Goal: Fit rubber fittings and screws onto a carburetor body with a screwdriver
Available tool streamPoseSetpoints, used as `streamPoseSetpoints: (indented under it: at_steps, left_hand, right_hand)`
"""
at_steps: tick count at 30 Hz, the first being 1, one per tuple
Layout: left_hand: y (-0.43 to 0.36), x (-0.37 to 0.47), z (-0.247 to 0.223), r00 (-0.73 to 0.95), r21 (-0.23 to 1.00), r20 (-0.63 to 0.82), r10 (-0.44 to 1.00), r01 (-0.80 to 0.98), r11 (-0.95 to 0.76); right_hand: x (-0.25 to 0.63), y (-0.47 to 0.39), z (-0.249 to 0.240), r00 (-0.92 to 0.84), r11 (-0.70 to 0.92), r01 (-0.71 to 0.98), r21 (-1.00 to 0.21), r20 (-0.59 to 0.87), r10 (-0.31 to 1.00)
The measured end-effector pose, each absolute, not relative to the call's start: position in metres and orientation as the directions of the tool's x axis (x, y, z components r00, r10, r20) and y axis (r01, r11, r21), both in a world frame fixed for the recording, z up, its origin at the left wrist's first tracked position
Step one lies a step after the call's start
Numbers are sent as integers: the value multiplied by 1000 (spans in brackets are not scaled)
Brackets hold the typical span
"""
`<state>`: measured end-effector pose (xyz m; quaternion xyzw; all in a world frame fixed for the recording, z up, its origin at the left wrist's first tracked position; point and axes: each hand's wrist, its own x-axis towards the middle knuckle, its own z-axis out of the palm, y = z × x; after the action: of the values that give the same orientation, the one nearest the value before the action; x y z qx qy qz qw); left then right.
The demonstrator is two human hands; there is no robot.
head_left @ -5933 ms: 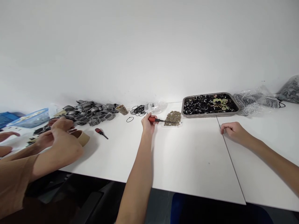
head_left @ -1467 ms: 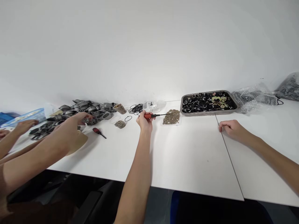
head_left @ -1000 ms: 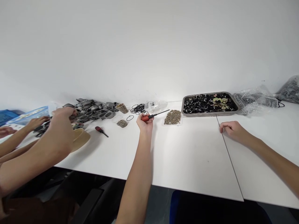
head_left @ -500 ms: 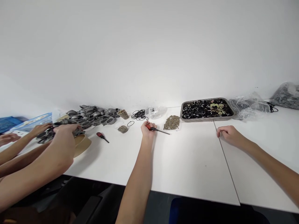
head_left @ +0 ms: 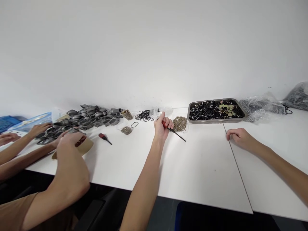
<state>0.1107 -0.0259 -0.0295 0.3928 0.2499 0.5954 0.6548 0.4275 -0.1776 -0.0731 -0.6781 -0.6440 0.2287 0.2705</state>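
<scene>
My left hand (head_left: 162,127) is wrapped round the red handle of a screwdriver (head_left: 177,134), whose dark shaft points down to the right above the white table (head_left: 197,166). Just beyond it lies a clear tray of small brass-coloured screws (head_left: 180,124). On the right, my right hand (head_left: 237,137) rests on the table with curled fingers, beside the seam between two table tops. Whatever it may hold is hidden. Behind the hands stands a metal tray (head_left: 216,121) with black rings and yellowish discs.
At left, other people's hands (head_left: 39,129) reach over grey parts (head_left: 92,115) and a beige container (head_left: 86,147). A second screwdriver (head_left: 105,139), a cup (head_left: 126,115), black cords (head_left: 143,115) and a small bag of screws (head_left: 126,130) lie between. Plastic bags (head_left: 262,107) lie at right.
My left hand has moved right and slightly up with the screwdriver, its grip now fuller round the handle. My right hand stays curled on the table. The nearest person's arm at left has shifted.
</scene>
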Motion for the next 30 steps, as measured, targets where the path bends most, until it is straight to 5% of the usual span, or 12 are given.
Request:
streamPoseSetpoints:
  at_steps: [8,30]
  left_hand:
    - [-55,116,-3,102,852,309,946,-471,-228]
    - [-35,99,-11,84,873,231,969,-457,-169]
  right_hand:
    - [423,-179,-68,71,-46,749,-660,11,997]
    - [422,-178,-72,65,-39,761,-648,16,998]
